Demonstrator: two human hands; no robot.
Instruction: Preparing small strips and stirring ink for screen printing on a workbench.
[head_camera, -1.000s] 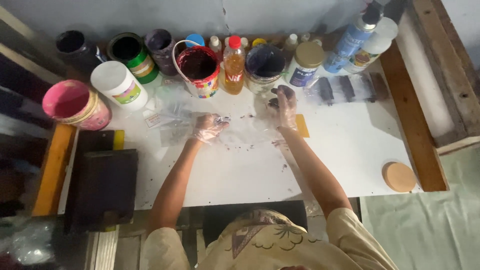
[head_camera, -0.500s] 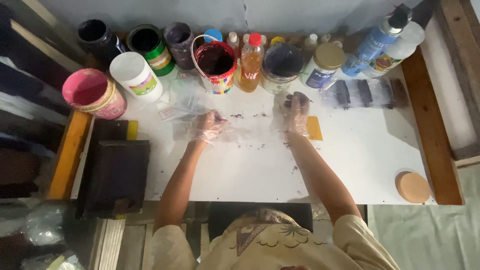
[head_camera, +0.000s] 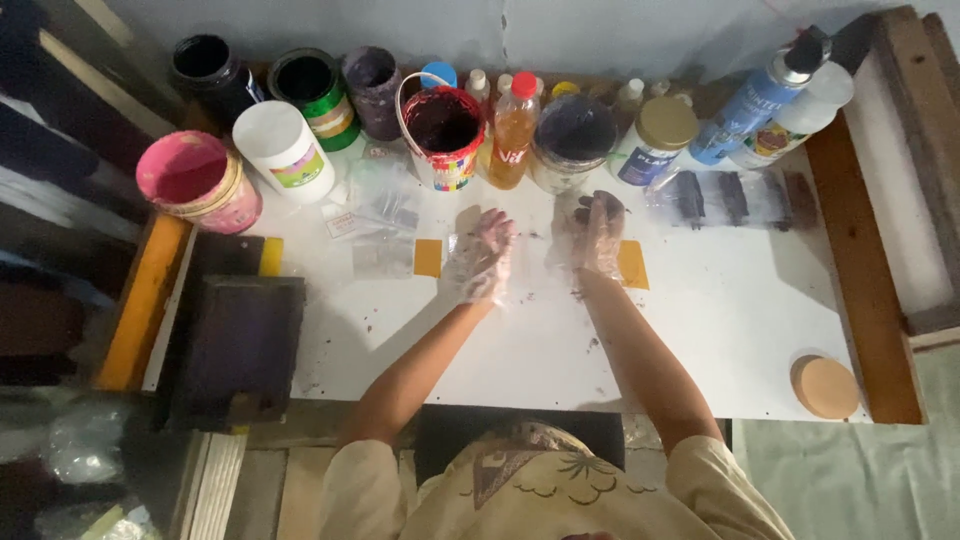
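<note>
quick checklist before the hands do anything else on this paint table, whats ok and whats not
1. Gloves on both hands: ok. The left hand and right hand wear thin clear gloves; the right one has dark smears.
2. Hands free: cannot tell. Something dark sits at the right fingertips.
3. Open red paint bucket clear of the hands: ok, it stands upright behind them.
4. White table clean: not ok, dark specks lie around the hands.
5. Orange bottle capped: ok, red cap on.
6. Loose round lid out of the way: ok, near the right front corner.
</note>
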